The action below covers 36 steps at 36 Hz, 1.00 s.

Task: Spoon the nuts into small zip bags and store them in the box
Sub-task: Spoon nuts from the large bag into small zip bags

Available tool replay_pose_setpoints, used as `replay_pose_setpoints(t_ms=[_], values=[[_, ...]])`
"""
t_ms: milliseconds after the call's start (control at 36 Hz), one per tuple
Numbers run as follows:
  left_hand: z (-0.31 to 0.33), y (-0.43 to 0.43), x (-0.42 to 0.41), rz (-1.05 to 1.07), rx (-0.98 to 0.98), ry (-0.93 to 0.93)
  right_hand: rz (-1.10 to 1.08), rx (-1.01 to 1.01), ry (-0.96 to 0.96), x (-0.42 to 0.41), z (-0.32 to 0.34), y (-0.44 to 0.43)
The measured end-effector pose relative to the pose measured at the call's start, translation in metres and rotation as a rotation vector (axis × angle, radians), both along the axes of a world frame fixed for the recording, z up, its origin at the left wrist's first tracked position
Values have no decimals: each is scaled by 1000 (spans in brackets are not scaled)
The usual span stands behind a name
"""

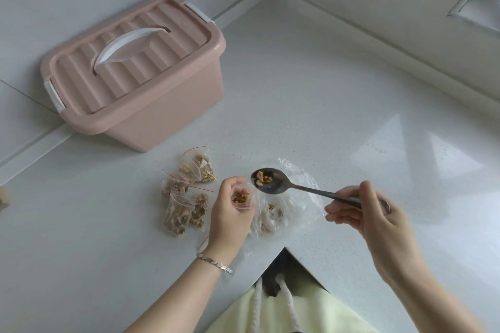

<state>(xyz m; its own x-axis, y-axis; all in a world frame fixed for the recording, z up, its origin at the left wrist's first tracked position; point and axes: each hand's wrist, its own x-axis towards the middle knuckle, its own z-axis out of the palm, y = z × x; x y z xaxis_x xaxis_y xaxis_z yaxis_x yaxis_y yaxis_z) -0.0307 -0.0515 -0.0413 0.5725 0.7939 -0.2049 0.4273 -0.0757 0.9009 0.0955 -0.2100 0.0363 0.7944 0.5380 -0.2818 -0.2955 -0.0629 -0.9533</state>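
Filling is the step in hand: L hand (230, 213) sits in front of the box (140, 73), on the person's side of it. Its fingers and thumb are curled round a small zip bag (241, 197), holding the mouth up and open w/ some pieces showing inside. R hand (365, 213), further from the box and off to its right, pinches the spoon (305, 190) handle btw thumb and bent fingers. Spoon bowl is level, carries a few nuts (263, 178), and hovers just beside the bag mouth, not yet over it. Box is shut, lid (130, 43) on, so storing hasn't begun. Several filled bags (186, 197) lie clustered btw the box and L hand; can't tell if all zips are closed. Big clear bag (295, 213) w/ leftover nuts lies below the spoon. Next move, I'd judge: bring spoon tip over the mouth and tilt slowly so pieces slide in, not over the rim. Mouth looks narrow vs. the bowl, so L hand must keep it spread. After that: zip it, then get the lid off.
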Motion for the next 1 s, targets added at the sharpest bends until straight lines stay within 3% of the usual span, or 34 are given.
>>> replay_pose_setpoints(t_ms=[194,306,556,750,1000], values=[[2,-1,4,-4,81,-3,207,-132,-505,-23,10,13],[2,3,1,-15,140,44,198,-116,-641,-25,9,11],[8,36,8,-53,462,279,43,-157,-495,-13,5,3],[9,76,28,-43,378,607,29,-183,-413,-12,-2,2],[5,92,21,-33,366,799,49,-203,-386,-14,-10,6]])
